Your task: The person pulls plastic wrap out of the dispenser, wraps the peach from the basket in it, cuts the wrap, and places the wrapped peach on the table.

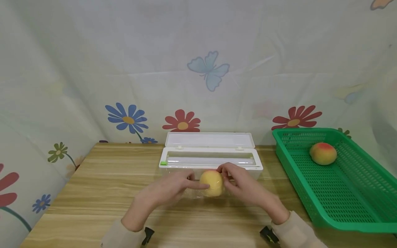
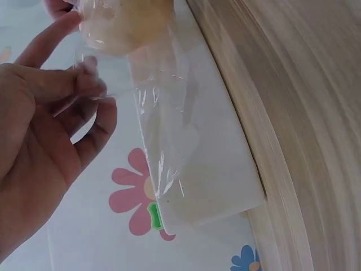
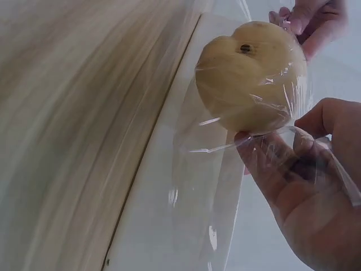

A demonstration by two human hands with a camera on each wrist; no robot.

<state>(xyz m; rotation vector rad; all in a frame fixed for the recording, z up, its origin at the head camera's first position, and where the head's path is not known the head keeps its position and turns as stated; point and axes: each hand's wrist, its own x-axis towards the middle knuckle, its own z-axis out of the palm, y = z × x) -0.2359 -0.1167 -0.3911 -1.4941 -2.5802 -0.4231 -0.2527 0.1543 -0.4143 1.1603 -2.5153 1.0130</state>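
1. Landmark: the white box (image 1: 211, 149), its hinged lid (image 1: 209, 139) raised at the back. A pale roll (image 1: 211, 161) lies in its slot, and a green tab (image 1: 163, 163) sits at the left end of its front edge.
2. The yellow peach (image 1: 212, 186) is between your hands, just in front of the box's middle. Clear film (image 2: 161, 116) covers it at least in part and spreads across the box's front face. Whether the peach touches the box, you cannot be told from these views.
3. Your left hand (image 1: 175, 186), left of the peach and before the box, pinches the film between thumb and fingers; your forefinger reaches to the fruit.
4. Your right hand (image 1: 242, 186), before the box's right half, has fingers bent and nearly closed, gripping film beside the peach.
5. A green basket (image 1: 298, 186) stands to the right of the box, holding a second peach (image 1: 323, 154).
6. The box rests on a wood-grained table (image 1: 124, 179); a flower-printed cloth (image 1: 93, 51) hangs behind it.
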